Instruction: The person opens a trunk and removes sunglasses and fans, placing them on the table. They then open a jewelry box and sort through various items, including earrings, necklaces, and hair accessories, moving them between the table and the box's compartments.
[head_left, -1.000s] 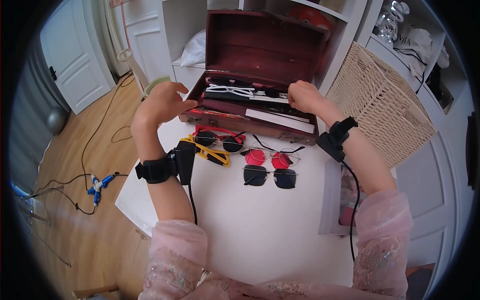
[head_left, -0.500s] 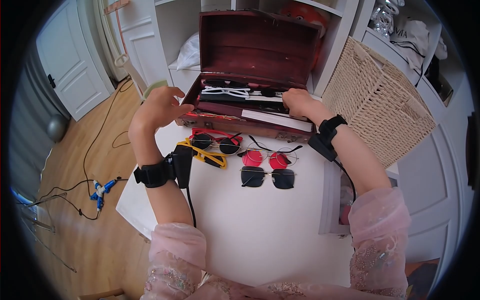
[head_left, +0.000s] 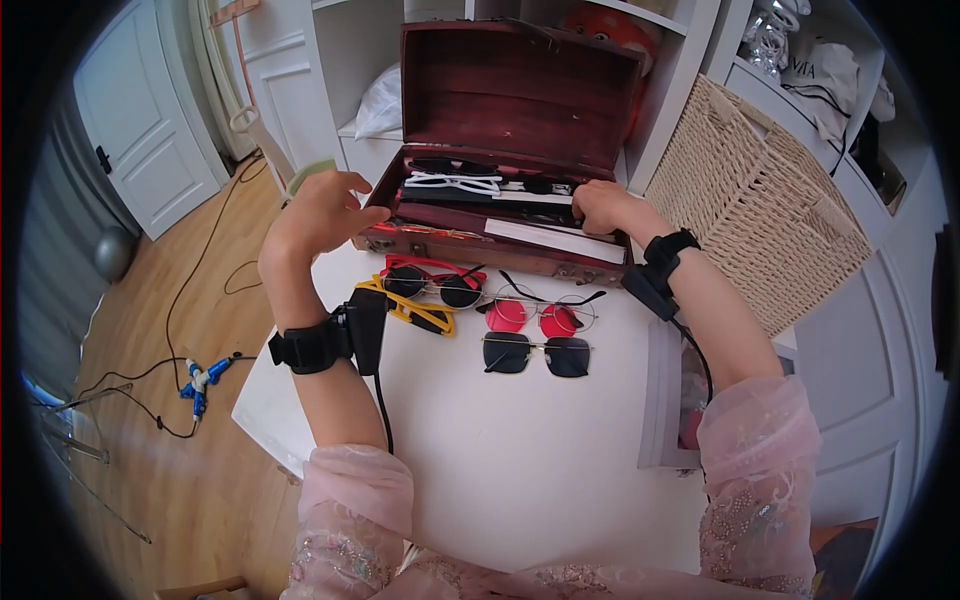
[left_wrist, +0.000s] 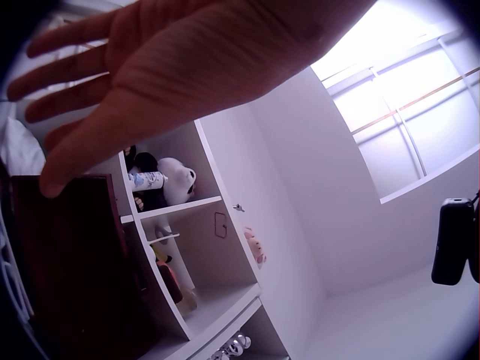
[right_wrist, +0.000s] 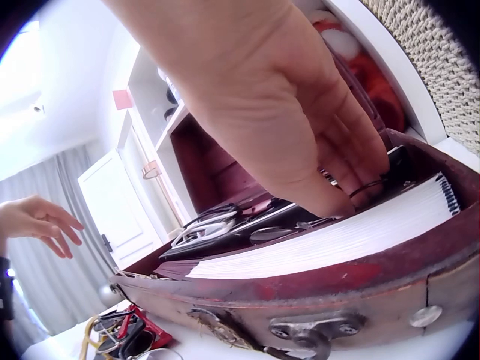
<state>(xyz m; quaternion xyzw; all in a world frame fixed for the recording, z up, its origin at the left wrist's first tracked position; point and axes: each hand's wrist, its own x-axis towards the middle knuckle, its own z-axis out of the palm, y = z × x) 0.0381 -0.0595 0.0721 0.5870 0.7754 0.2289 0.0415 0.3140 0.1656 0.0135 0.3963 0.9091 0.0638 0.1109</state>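
An open dark red wooden chest (head_left: 400, 235) stands at the table's far side with its lid raised. Inside lie white-framed glasses (head_left: 452, 184), dark sunglasses and a white-paged block (head_left: 555, 240). My right hand (head_left: 603, 207) reaches into the chest's right end; in the right wrist view its thumb and fingers pinch thin-framed glasses (right_wrist: 270, 234), whose far part is hidden by the hand. My left hand (head_left: 322, 212) hovers by the chest's left end, fingers loosely extended, holding nothing.
In front of the chest lie yellow-framed sunglasses (head_left: 425, 318), red-framed sunglasses (head_left: 472, 273), pink-lensed glasses (head_left: 505, 316) and square dark sunglasses (head_left: 567, 357) on the white table (head_left: 540, 460). A woven basket (head_left: 760, 200) stands right, above a clear-sided box (head_left: 660, 410).
The head view has shifted slightly. My right hand dips a little lower into the chest's right end. My left hand stays by the left end.
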